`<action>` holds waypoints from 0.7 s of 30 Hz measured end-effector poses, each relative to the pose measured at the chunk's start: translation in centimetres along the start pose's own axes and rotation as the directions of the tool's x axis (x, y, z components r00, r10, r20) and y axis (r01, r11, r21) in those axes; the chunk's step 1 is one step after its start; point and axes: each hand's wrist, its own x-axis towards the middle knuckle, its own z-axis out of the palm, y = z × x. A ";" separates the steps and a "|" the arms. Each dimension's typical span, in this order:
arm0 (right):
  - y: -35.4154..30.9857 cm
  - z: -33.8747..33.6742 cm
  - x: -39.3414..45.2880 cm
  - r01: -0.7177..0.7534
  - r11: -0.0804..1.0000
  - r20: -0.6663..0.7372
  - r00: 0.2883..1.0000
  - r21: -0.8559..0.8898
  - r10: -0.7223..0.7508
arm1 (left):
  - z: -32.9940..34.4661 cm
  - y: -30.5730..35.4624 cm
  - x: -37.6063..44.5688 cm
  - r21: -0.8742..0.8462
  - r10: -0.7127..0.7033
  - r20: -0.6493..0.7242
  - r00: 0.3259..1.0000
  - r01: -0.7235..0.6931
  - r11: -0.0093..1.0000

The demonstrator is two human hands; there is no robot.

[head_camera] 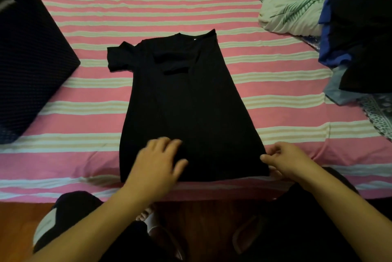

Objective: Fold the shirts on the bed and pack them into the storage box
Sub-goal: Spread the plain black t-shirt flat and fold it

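Note:
A black T-shirt (186,100) lies flat on the pink striped bed (275,83), collar away from me. Its right side is folded inward with the sleeve tucked across the chest; the left sleeve still sticks out. My left hand (158,160) rests flat on the hem near the shirt's lower middle, fingers spread. My right hand (284,161) pinches the lower right corner of the hem at the bed's front edge. A dark fabric storage box (27,64) stands on the bed at the left.
A heap of dark and blue clothes (356,34) sits at the right edge, with a floral pillow and white bedding (292,5) behind it. Below the bed edge are wooden floor, my legs and a dark bundle (70,215) at lower left.

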 end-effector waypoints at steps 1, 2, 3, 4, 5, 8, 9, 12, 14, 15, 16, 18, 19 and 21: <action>-0.3 0.1 0.2 -0.005 1.000 0.009 1.000 0.017 0.005 | 0.0 -2.1 -0.5 -0.078 -0.260 -0.100 0.960 0.253 0.964; -0.5 0.3 0.3 -0.016 0.999 0.019 1.000 0.040 0.016 | 0.0 -4.2 -1.0 -0.185 -0.492 -0.116 0.863 0.468 0.864; -0.6 0.6 0.4 -0.028 0.998 0.015 1.000 0.059 0.027 | -0.1 -6.0 -1.5 -0.284 -0.642 -0.065 0.764 0.603 0.745; -0.6 0.9 0.4 -0.039 0.997 -0.003 0.999 0.073 0.039 | -0.1 -7.1 -1.8 -0.373 -0.729 0.009 0.684 0.679 0.632; -0.5 1.2 0.3 -0.040 0.995 -0.035 0.998 0.088 0.044 | 0.2 -7.6 -1.9 -0.463 -0.775 0.073 0.628 0.709 0.532; -0.3 1.9 -0.4 -0.034 0.996 -0.112 0.993 0.079 0.042 | 1.5 -6.6 -2.1 -0.670 -0.752 0.241 0.613 0.666 0.328; -0.2 1.9 -0.6 -0.031 0.996 -0.114 0.993 0.089 0.041 | 1.8 -6.3 -2.4 -0.680 -0.730 0.274 0.626 0.663 0.313; 0.1 1.4 -1.1 -0.015 0.994 -0.129 0.991 0.105 0.028 | 1.4 -7.2 -4.3 -0.663 -0.695 0.292 0.657 0.663 0.348; 0.1 1.3 -1.2 -0.008 0.998 -0.155 0.988 0.060 0.018 | 1.7 -8.5 -5.2 -0.583 -0.670 0.298 0.679 0.686 0.436; 0.1 1.4 -1.1 -0.012 1.000 -0.152 0.988 0.007 0.013 | 2.0 -8.9 -5.4 -0.506 -0.657 0.302 0.691 0.700 0.504; 0.0 1.6 -1.0 -0.014 0.997 -0.132 0.991 -0.074 0.004 | 1.9 -9.1 -5.4 -0.404 -0.640 0.303 0.706 0.704 0.584; -0.7 1.5 -0.4 -0.014 0.958 -0.078 0.997 -0.287 -0.009 | 1.3 -9.3 -4.9 -0.137 -0.599 0.285 0.748 0.651 0.747; -1.5 0.9 0.0 -0.007 0.924 -0.069 0.997 -0.383 -0.021 | 0.5 -9.2 -4.2 -0.006 -0.576 0.259 0.775 0.597 0.802; -4.1 -1.2 1.0 0.028 0.848 -0.102 0.990 -0.529 -0.096 | -2.1 -8.9 -1.8 0.116 -0.535 0.179 0.826 0.522 0.845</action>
